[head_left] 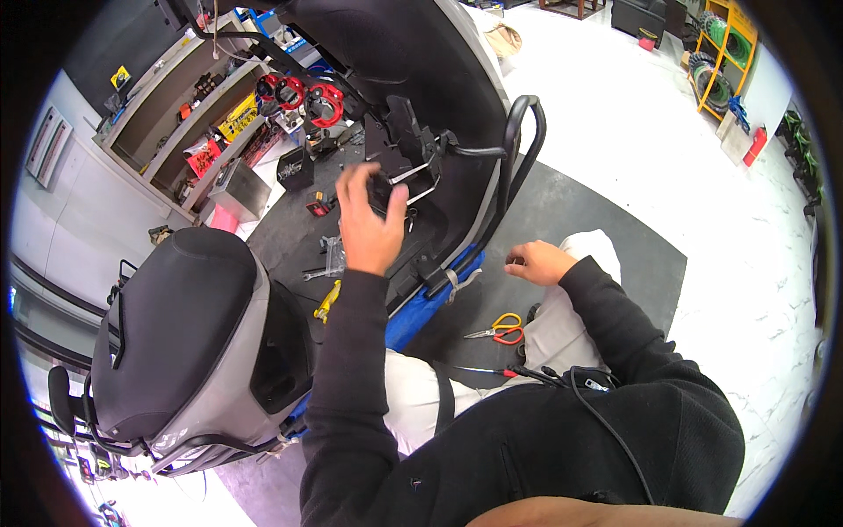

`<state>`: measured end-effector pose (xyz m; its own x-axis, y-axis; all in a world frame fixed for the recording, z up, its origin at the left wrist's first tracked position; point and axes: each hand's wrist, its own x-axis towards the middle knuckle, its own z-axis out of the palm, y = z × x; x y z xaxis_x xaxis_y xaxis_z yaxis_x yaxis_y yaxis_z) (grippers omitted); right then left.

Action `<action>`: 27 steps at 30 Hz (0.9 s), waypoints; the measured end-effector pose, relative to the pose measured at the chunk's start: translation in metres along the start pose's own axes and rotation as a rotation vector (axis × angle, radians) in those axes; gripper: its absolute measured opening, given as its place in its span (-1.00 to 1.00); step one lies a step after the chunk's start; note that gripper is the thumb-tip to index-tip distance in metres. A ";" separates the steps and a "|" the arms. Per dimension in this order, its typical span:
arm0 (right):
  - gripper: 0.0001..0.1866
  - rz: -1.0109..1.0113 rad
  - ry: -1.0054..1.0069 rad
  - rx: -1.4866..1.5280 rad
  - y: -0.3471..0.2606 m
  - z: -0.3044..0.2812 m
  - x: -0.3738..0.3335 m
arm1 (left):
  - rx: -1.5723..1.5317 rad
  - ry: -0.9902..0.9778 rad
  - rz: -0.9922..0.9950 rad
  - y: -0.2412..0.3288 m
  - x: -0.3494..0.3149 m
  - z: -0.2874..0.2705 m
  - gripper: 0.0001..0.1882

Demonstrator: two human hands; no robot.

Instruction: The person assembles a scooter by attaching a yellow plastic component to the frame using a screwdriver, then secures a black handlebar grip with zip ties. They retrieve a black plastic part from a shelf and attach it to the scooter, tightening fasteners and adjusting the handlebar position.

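My left hand (373, 230) is raised in front of the black-panelled vehicle body (417, 57), thumb and fingers curved around a dark piece (380, 191). This piece overlaps the dark parts behind it, so its outline is unclear. Just beyond it is a black bracket with pale edges (426, 186). My right hand (543, 263) is beside my right knee, fingers curled together. Something small and dark shows at its fingertips, too small to name. Below it, scissors (499, 330) with yellow and red handles lie on the dark mat (650, 255).
A black tubular bar (512, 154) projects from the vehicle body. At left stands a grey vehicle part with a black seat (180, 325). A spanner (313, 274), a yellow-handled tool (327, 301) and a black parts box (294, 167) lie between. Shelves (167, 114) line the far left.
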<state>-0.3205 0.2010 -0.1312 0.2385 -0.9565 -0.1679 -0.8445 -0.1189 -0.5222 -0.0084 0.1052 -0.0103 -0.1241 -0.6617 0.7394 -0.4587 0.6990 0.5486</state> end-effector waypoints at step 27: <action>-0.57 0.049 -0.072 -0.112 -0.002 0.007 0.004 | -0.099 0.019 -0.152 -0.003 -0.012 0.006 -0.45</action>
<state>-0.3143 0.1993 -0.1364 0.2257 -0.9408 -0.2529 -0.9035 -0.1050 -0.4155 -0.0110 0.1089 -0.0234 -0.0434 -0.7570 0.6519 -0.3820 0.6155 0.6893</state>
